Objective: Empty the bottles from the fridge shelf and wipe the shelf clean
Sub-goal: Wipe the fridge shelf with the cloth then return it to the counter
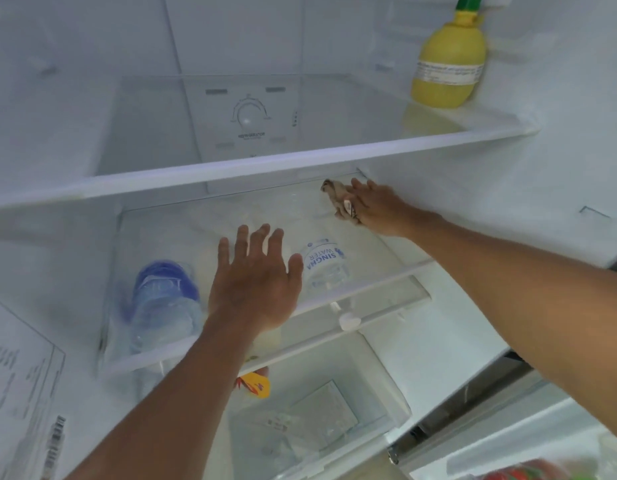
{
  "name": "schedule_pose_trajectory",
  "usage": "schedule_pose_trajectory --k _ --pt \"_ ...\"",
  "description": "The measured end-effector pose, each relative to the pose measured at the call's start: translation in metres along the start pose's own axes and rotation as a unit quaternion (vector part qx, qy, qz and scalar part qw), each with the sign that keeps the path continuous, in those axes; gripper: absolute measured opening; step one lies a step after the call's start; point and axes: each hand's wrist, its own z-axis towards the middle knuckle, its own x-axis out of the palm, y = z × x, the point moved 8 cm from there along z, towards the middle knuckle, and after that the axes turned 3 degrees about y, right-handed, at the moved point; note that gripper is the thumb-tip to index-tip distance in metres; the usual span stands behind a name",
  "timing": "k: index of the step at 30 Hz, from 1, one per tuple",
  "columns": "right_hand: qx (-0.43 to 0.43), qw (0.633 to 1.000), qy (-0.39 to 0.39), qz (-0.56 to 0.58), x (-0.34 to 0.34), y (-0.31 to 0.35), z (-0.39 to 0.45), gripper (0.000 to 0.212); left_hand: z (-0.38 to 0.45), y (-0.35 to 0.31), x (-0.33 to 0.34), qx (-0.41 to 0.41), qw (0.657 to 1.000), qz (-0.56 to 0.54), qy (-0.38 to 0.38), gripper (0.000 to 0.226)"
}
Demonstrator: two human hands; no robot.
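Head view: right hand [376, 207] presses fingers onto a cloth [336, 195], probably wiping the shelf [379, 251]; left hand [256, 282], fingers spread, steadies.

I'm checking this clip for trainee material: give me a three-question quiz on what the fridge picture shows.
1. True or false: the right hand presses a cloth at the back right of the glass shelf.
2. What stands on the upper shelf? A) a milk carton B) a yellow lemon-shaped bottle C) a jar
3. Fill in: the left hand is spread open with fingers ____ , gripping nothing.

Key: 1 true; 2 B; 3 apart. The water bottles seem to lie under the glass, though that is hard to tell.
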Motion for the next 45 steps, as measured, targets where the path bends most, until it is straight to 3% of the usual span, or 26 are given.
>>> schedule_pose_trajectory --k 4,8,10,14,22,25,31,35,39,42,45 --pt "0.028 0.999 -0.015 -0.034 -0.016 0.032 0.036 0.054 0.0 0.002 -0.001 -0.004 1.0 -0.004 -0.006 0.066" --pt "-0.129 0.987 -0.026 -0.092 -0.005 0.109 0.014 0.074 0.003 0.004 -0.002 -0.001 1.0 -0.015 -0.005 0.067" --pt "-0.152 0.988 -0.029 -0.012 0.002 0.11 -0.01 0.059 0.002 0.005 -0.001 -0.006 1.0 -0.025 -0.012 0.069" --pt "-0.135 0.988 -0.046 0.064 0.0 0.071 -0.029 0.052 0.002 0.006 -0.002 -0.011 0.999 -0.03 -0.025 0.071" --pt "0.039 0.985 -0.049 0.163 -0.011 -0.001 0.051 0.047 0.005 0.008 0.0 -0.003 0.999 -0.012 -0.035 0.072" --pt "0.012 0.991 -0.061 0.118 -0.015 0.001 0.046 0.045 0.004 0.008 -0.003 -0.011 0.999 -0.019 -0.035 0.068" --pt "0.01 0.99 -0.071 0.124 -0.005 -0.011 -0.007 0.037 -0.005 0.018 -0.01 -0.116 0.993 -0.014 -0.015 0.062" --pt "-0.001 0.991 -0.125 0.043 0.003 0.001 -0.065 0.036 -0.007 0.018 -0.013 -0.108 0.994 -0.012 -0.009 0.053" --pt "-0.041 0.994 -0.095 -0.027 0.018 0.063 -0.093 0.055 0.002 0.043 -0.035 -0.059 0.996 -0.063 0.018 0.047" --pt "-0.112 0.989 -0.089 0.037 0.02 0.111 -0.094 0.055 0.004 0.066 -0.043 -0.056 0.991 -0.109 0.062 0.053" --pt "-0.118 0.986 -0.076 0.091 0.008 0.104 -0.088 0.05 -0.016 0.06 -0.016 -0.046 0.998 -0.03 0.031 0.057"
